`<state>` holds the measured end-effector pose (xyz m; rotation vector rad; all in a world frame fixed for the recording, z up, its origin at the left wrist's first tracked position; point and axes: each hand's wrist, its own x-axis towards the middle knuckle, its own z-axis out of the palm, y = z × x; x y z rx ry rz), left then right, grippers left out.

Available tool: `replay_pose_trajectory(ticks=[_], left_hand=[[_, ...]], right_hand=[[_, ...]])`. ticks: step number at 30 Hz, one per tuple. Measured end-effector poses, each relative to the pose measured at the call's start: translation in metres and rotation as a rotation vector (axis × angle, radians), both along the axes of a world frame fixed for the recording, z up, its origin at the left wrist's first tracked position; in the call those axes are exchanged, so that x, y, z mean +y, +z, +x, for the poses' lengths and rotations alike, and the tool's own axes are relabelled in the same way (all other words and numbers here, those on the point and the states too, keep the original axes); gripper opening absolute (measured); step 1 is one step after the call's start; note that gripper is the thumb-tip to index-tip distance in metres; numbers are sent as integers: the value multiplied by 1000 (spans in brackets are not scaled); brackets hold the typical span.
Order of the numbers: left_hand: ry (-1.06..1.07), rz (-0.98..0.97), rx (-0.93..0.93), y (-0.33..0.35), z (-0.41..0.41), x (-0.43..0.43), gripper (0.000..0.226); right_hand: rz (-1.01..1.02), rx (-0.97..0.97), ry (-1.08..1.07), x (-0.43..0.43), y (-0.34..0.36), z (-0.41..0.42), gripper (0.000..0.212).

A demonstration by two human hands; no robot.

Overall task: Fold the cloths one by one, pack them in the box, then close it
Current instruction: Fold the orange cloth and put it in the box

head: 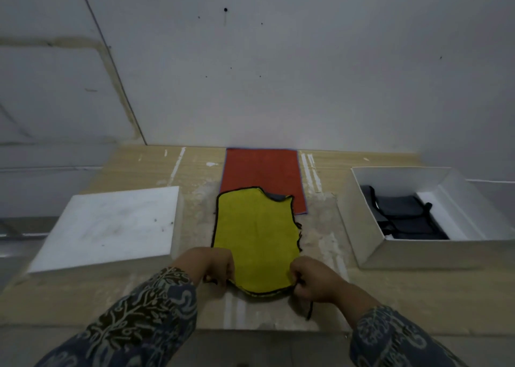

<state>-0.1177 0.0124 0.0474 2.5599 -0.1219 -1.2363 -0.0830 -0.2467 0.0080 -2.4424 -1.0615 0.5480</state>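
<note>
Head view: left hand and right hand each hold a pinching grip on a near corner of the yellow cloth, centre frame on the worktop; it looks soft, light and floppy; corners seem the best hold; open box at right.

Two bare hands, the left hand and the right hand, enter from the bottom edge, each with a long sleeve reaching to the wrist. The left patterned fabric sleeve is dark, brown-black and slate blue, covered in pale, curling vine and leaf shapes like batik. The right patterned fabric sleeve shows the same print, mostly blue-grey with lighter swirls.
</note>
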Motion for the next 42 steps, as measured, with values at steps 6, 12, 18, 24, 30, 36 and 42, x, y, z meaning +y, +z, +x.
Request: replay_pose_trajectory(ticks=[6,12,18,24,30,36,42], left_hand=[[11,118,149,-15,-33,-12,10],[192,122,-148,-17,-22,6,7],[499,-28,-474,-21,12,26,26],[573,-104,-555,-34,52,42,23],[571,-142,-566,-46,75,56,22],[611,-205,-625,-46,101,65,18],[622,-149,-611,-53,116,68,14]], right_hand=[[-182,197,97,-4,4,-26,20],[10,118,-236,-1,4,1,14],[192,105,-453,22,2,44,13],[205,114,-463,51,-5,88,15],[173,106,-479,59,-21,107,13],[285,91,-650,62,-25,132,16],[241,-45,-629,76,-33,148,19]])
